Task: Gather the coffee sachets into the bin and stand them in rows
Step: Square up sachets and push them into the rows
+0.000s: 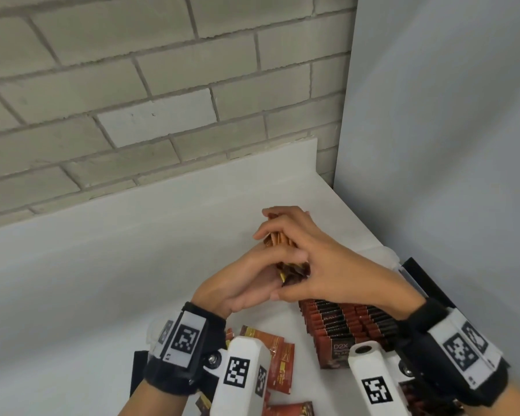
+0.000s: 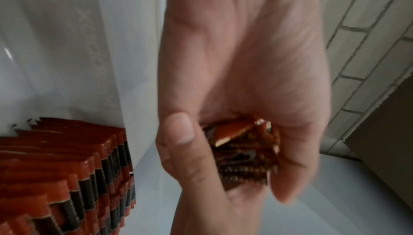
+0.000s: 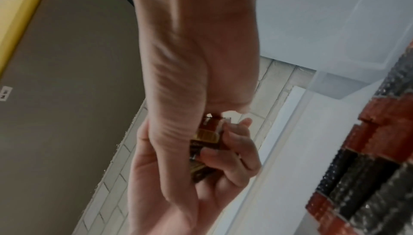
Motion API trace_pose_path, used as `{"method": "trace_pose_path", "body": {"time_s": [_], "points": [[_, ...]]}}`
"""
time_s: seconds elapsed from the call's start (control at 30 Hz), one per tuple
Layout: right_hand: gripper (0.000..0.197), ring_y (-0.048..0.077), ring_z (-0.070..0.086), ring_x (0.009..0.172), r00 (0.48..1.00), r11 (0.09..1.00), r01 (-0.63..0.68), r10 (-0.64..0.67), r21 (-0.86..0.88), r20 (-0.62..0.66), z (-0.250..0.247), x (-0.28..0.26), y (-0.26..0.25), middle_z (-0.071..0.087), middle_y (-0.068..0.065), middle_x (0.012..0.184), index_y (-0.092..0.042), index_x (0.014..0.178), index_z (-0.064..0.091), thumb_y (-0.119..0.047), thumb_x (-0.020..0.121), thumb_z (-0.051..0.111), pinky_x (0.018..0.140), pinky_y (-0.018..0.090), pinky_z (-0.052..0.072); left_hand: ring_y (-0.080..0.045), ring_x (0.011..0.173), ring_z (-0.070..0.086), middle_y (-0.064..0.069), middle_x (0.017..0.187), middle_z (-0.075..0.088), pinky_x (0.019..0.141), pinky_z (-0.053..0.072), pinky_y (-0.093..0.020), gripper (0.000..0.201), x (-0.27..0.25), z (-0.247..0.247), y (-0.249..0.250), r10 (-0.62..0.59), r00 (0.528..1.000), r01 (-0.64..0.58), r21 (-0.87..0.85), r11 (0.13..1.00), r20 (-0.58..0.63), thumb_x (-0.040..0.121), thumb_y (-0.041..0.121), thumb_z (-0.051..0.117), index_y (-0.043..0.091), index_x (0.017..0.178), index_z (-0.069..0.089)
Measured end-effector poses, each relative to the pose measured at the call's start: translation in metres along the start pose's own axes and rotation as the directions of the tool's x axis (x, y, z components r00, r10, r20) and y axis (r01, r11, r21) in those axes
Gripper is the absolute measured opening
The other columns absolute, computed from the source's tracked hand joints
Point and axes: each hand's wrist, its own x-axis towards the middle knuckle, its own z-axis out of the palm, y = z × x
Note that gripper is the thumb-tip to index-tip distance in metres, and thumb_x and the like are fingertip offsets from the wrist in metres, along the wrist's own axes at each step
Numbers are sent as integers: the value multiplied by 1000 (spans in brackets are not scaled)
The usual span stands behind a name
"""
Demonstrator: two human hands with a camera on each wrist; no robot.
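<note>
Your left hand and right hand clasp a bundle of red-brown foil coffee sachets together. Standing rows fill the clear plastic bin at 5 o'clock. Loosening either hand risks spilling the bundle.
</note>
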Motion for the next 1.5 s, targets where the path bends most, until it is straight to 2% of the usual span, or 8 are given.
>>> {"method": "trace_pose_path", "body": {"time_s": [0.1, 0.27, 0.5, 0.57, 0.8, 1.07, 1.37, 1.5], "points": [[70, 7, 41, 128, 997, 998, 8, -3, 55, -80, -4, 0, -2, 41, -15, 130, -46, 131, 37, -27, 76, 77, 106, 34, 41, -22, 114, 57, -11, 111, 62, 97, 47, -36, 42, 1, -5, 1, 16, 1000, -16, 25, 1000, 18, 75, 31, 78, 12, 110, 65], [76, 8, 48, 124, 994, 993, 26, -14, 111, -106, -8, -2, -6, 47, -9, 131, -53, 136, 33, -32, 78, 78, 101, 29, 46, -28, 126, 51, -13, 124, 59, 106, 42, -42, 50, 4, -11, 1, 33, 998, -30, 45, 999, -56, 78, 50, 71, 18, 117, 66], [96, 0, 49, 118, 997, 984, 30, -18, 173, -72, -6, -2, -5, 40, -23, 127, -50, 142, 17, -21, 76, 81, 94, 18, 45, -26, 114, 61, -13, 117, 65, 97, 49, -38, 56, 3, -12, 6, -2, 1000, 1, -35, 999, -17, 76, 54, 69, 17, 117, 66], [99, 6, 53, 113, 996, 984, 21, -6, 177, -85, -6, -3, -5, 44, -13, 121, -54, 140, 13, -18, 77, 80, 92, 23, 49, -28, 111, 63, -16, 117, 64, 91, 53, -38, 62, 2, -12, 7, -13, 1000, 12, -30, 999, -13, 77, 57, 66, 14, 121, 60], [97, 4, 55, 110, 997, 990, 36, -27, 135, -69, -3, -1, -1, 46, -19, 120, -52, 141, 16, -20, 77, 80, 88, 18, 46, -20, 103, 67, -8, 105, 71, 87, 54, -34, 50, 3, -13, 3, 2, 1000, 0, 108, 994, -20, 58, 48, 86, 21, 98, 76], [61, 8, 52, 117, 990, 995, 87, -82, 41, -115, -3, 1, -1, 49, -10, 121, -29, 130, 50, -22, 77, 79, 95, 19, 44, -22, 104, 66, -10, 103, 70, 86, 55, -32, 50, 4, -17, 0, 18, 1000, -18, 79, 997, 0, 60, 35, 89, 13, 101, 71], [90, 5, 60, 98, 989, 994, 9, 7, 109, -146, -3, 1, 2, 54, -11, 113, -48, 140, 22, -23, 75, 80, 79, 16, 49, -25, 107, 65, -14, 111, 68, 86, 56, -34, 87, 4, -16, 3, -15, 999, 17, 51, 999, -42, 62, 30, 88, 4, 132, 44], [92, 5, 54, 109, 988, 997, -51, 59, 60, -141, -2, 1, 9, 46, -6, 126, -56, 138, 19, -27, 75, 80, 87, 25, 52, -21, 101, 67, -11, 103, 69, 87, 56, -34, 51, 4, -17, 3, 10, 995, -3, 80, 997, -96, 70, 24, 78, 8, 115, 60]]}}
